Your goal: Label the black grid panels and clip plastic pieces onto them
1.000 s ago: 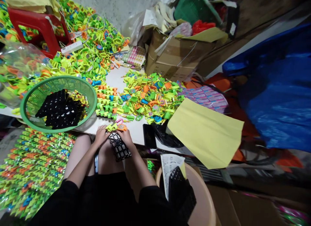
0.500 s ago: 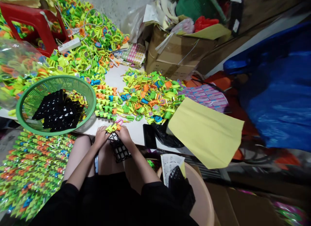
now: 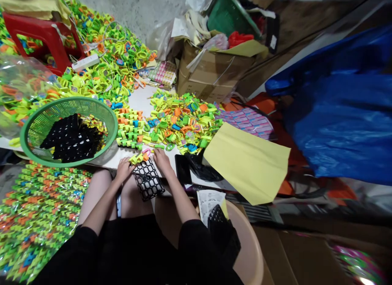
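While the green basket (image 3: 58,108) sits at ten o'clock from my black grid tray (image 3: 148,179), only my left hand (image 3: 124,170), curled closed at the tray's ten-o'clock corner, seems to bear it; my right hand (image 3: 162,160) is just beside at one o'clock. Slackening could tip it, shedding coloured clips (image 3: 139,158) at eleven o'clock. Whether the right pinches anything, too small to tell.

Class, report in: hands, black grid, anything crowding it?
Left hand holding black grid, far end; right hand alongside, near pink piece. Yellow and orange pieces at that end, open cells elsewhere. Green basket nearby, left.
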### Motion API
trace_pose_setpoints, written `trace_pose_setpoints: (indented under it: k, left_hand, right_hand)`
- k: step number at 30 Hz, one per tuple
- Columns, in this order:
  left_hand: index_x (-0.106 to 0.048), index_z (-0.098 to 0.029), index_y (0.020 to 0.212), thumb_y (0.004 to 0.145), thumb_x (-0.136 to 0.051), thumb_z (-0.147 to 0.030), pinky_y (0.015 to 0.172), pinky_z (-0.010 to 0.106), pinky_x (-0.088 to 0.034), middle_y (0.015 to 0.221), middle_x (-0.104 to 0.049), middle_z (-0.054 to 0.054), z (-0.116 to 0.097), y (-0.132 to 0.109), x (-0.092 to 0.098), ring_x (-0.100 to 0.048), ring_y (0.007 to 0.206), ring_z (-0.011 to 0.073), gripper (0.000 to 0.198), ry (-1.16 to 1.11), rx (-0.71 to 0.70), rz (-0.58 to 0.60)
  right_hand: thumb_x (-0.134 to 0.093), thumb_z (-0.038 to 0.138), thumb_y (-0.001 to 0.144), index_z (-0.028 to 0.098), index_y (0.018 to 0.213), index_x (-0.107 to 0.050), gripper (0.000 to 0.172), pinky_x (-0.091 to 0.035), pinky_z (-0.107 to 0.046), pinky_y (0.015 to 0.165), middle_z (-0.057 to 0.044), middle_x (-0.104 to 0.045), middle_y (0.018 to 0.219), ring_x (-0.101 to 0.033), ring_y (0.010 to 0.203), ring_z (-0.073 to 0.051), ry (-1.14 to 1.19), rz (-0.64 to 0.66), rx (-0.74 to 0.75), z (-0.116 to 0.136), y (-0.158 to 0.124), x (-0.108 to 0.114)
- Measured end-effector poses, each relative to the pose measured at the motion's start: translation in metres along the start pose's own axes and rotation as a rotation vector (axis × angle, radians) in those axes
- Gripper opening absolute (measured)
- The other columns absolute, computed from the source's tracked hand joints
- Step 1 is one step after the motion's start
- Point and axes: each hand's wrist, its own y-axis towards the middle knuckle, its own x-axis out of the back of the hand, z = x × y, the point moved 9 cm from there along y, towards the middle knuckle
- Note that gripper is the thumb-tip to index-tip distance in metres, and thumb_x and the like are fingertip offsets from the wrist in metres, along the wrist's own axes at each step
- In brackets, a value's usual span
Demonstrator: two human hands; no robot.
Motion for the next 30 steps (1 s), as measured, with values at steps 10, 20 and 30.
trace_pose_setpoints:
  k: [10,20,30]
  left_hand:
    - [-0.066,-0.020,0.102,0.086,-0.061,-0.037,0.085,0.036,-0.043,0.101,-0.065,0.009,0.001,0.000,-0.001,-0.056,0.097,0.0263,0.024,0.033,0.003,-0.006]
    - [-0.066,-0.017,0.107,0.089,-0.058,-0.037,0.087,0.037,-0.043,0.102,-0.065,0.010,-0.002,0.000,-0.001,-0.056,0.099,0.0266,0.028,0.071,0.011,0.024]
    - [-0.068,-0.019,0.104,0.085,-0.063,-0.034,0.087,0.036,-0.043,0.101,-0.065,0.009,0.005,-0.001,-0.007,-0.057,0.099,0.0266,0.025,0.007,0.004,-0.006]
  right_hand:
    - [-0.046,0.045,0.089,0.015,0.102,-0.061,0.036,-0.051,-0.023,0.065,-0.006,-0.068,0.090,-0.062,0.068,-0.014,0.800,-0.003,-0.151,-0.014,-0.005,-0.034]
    - [-0.060,0.039,0.079,0.018,0.090,-0.064,0.024,-0.051,-0.025,0.067,-0.004,-0.064,0.093,-0.062,0.075,-0.015,0.852,0.089,-0.050,-0.002,-0.010,-0.040]
    - [-0.061,0.019,0.079,0.021,0.100,-0.067,0.021,-0.047,-0.029,0.082,-0.004,-0.071,0.099,-0.063,0.092,-0.022,0.397,0.246,0.106,0.023,0.008,-0.032]
